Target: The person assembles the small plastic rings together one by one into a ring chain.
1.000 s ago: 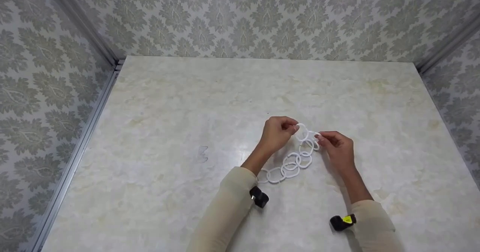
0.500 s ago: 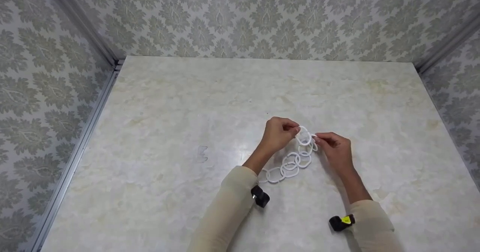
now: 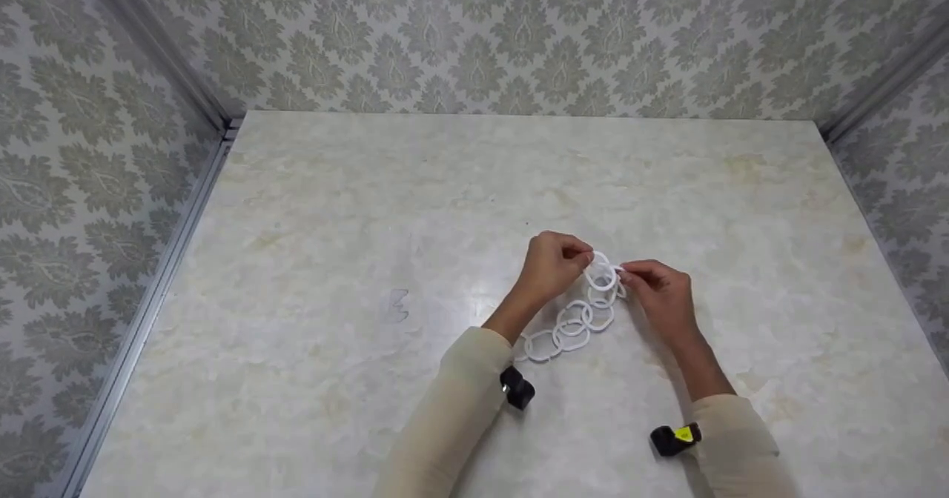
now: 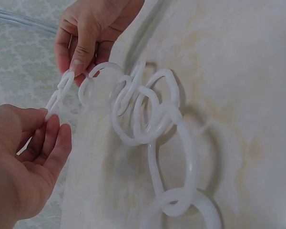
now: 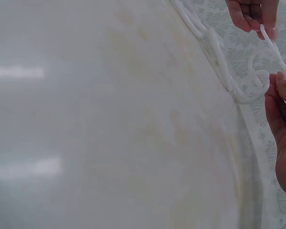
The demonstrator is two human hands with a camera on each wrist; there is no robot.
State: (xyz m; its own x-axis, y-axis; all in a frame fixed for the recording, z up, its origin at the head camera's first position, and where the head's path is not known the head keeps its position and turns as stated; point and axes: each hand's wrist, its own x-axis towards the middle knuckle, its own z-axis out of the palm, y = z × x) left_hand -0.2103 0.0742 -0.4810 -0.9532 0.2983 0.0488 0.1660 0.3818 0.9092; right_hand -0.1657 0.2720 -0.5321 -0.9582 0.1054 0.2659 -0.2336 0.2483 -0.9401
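Note:
A chain of white plastic links (image 3: pixel 572 335) runs over the table from beside the left forearm up to both hands. With thumb and fingers my left hand (image 3: pixel 552 264) pinches an oval end link (image 3: pixel 601 287), raised above the table. My right hand (image 3: pixel 662 290) pinches white plastic at the far side of that link, its fingertips close to the left ones. In the left wrist view the left hand (image 4: pixel 28 162) and right hand (image 4: pixel 93 38) hold opposite ends of the narrow link (image 4: pixel 60 93), and the other links (image 4: pixel 186 148) trail down onto the table.
The pale marbled table (image 3: pixel 334 209) is bounded by patterned walls (image 3: pixel 482 38) at back and sides. A thin clear piece with a wavy outline (image 3: pixel 399 305) lies left of the hands. Black wrist cameras (image 3: pixel 517 388) sit on both sleeves.
The right hand has shifted slightly left, toward the left hand. The end link has dropped a little and tilted, now overlapping the link below it. Both hands keep their pinch.

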